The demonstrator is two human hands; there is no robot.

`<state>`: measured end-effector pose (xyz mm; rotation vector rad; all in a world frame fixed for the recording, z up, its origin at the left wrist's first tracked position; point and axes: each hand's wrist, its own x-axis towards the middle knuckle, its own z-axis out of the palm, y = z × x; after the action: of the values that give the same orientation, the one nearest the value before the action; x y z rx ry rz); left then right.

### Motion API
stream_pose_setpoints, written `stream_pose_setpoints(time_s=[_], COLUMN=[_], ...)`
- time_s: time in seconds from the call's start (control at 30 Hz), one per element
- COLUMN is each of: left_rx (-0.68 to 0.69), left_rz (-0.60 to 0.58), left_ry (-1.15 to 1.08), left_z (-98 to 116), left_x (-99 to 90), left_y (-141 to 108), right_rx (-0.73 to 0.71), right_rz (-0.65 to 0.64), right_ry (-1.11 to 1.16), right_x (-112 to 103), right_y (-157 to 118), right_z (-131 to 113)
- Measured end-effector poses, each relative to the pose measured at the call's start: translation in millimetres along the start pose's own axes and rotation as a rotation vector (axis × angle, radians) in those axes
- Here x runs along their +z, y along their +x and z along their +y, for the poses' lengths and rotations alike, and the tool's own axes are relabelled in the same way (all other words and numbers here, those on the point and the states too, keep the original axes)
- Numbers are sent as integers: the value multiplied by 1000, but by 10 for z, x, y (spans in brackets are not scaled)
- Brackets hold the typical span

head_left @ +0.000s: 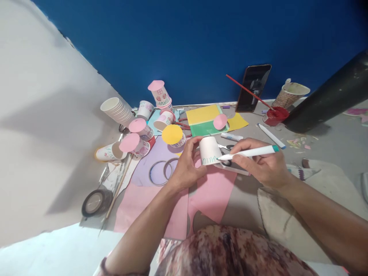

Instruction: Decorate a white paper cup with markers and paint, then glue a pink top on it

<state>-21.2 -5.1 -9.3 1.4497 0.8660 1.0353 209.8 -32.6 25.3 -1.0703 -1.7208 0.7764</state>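
Observation:
A white paper cup (209,148) is turned upside down in my left hand (187,164), whose fingers and thumb grip its left side. Green zigzag strokes run along the cup's lower edge. My right hand (260,164) is closed round a white felt-tip pen (250,152) with a green end, and the pen's tip touches the cup at the right end of the strokes. Just behind the cup and the pen lie black-handled scissors (229,147), partly hidden. Pink paper (215,191) lies beneath my hands.
Decorated paper cups with pink and yellow paper discs (171,134) stand at the left, beside a stack of cups (116,109). Rolls of tape (93,203) lie nearby. At the back, a phone (253,88) leans on the blue wall near a red paint pot (275,116) and a black pipe (327,92).

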Motion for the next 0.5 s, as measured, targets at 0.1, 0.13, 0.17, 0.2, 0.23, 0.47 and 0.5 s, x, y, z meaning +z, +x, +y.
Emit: stream_pose_setpoints(time_s=[0.1, 0.13, 0.17, 0.2, 0.23, 0.47, 0.5], left_rx=[-4, -10, -20, -30, -37, -53, -65], left_rz=[-8, -11, -9, -4, 1, -22, -16], left_ry=[-16, -26, -38, -48, -56, -112, -120], left_z=[-9, -11, -13, -15, -17, -18, -12], left_x=[1, 1, 1, 1, 1, -7, -7], left_y=[3, 4, 5, 7, 9, 19, 20], right_rx=[4, 7, 10, 12, 14, 44, 42], right_rz=[14, 37, 57, 67, 62, 107, 98], right_ry=[-10, -15, -20, -20, -14, -11, 3], right_x=[-4, -5, -5, -6, -6, -9, -15], right_y=[11, 16, 20, 24, 27, 38, 39], right_z=[0, -1, -1, -2, -2, 3, 5])
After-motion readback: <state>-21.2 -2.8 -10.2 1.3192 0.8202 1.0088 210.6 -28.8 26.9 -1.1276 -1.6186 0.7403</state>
